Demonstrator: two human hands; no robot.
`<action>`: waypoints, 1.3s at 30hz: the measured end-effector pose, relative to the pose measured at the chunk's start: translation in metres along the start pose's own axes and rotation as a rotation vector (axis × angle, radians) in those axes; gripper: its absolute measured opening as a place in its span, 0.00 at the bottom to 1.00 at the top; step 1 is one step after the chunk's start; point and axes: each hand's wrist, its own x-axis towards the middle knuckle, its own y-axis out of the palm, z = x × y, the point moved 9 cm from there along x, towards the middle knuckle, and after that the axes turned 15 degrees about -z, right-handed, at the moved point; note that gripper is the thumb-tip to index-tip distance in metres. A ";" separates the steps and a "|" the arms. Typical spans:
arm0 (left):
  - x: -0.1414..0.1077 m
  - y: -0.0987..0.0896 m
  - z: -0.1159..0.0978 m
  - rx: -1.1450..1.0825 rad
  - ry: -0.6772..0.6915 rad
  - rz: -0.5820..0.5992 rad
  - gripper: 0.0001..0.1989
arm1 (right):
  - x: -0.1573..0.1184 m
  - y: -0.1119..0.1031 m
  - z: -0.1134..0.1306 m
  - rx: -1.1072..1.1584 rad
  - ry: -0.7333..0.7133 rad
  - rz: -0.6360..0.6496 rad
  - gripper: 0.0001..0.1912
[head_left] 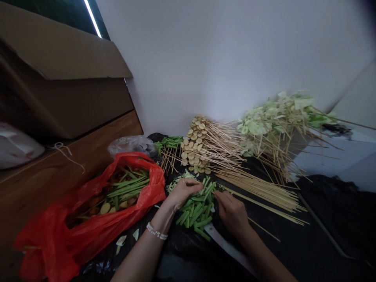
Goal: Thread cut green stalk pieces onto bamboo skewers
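A pile of cut green bean pieces (pixel 195 211) lies on black plastic in front of me. My left hand (pixel 185 191) is at the pile's upper left, thumb and fingers pinched on a green bean piece that they mostly cover. To the right of the pile, my right hand (pixel 232 211) is closed around a thin bamboo skewer (pixel 266 230), whose far end sticks out beyond the wrist. A knife blade (pixel 227 244) lies partly under the beans and the right forearm. White-green vegetable scraps (pixel 176 182) sit behind my left hand.
At left is a red plastic bag (pixel 117 231) of beans and potato slices. Behind the pile are skewered potato slices (pixel 195 150), skewered beans (pixel 173 141) and skewered cabbage (pixel 273 117). Loose skewers (pixel 264 192) lie at right. A cardboard box (pixel 88 102) stands at far left.
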 end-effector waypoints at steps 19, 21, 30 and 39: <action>-0.002 -0.004 -0.028 0.691 0.522 0.009 0.06 | 0.005 -0.013 -0.031 -0.104 0.053 -0.089 0.12; -0.013 0.010 -0.036 0.708 0.634 0.044 0.06 | 0.005 -0.014 -0.032 -0.103 0.059 -0.089 0.13; -0.042 0.053 -0.013 1.099 0.851 0.314 0.29 | 0.005 -0.012 -0.033 -0.085 0.077 -0.074 0.13; -0.033 0.045 -0.015 1.171 0.829 0.182 0.19 | 0.006 -0.012 -0.031 -0.090 0.054 -0.077 0.13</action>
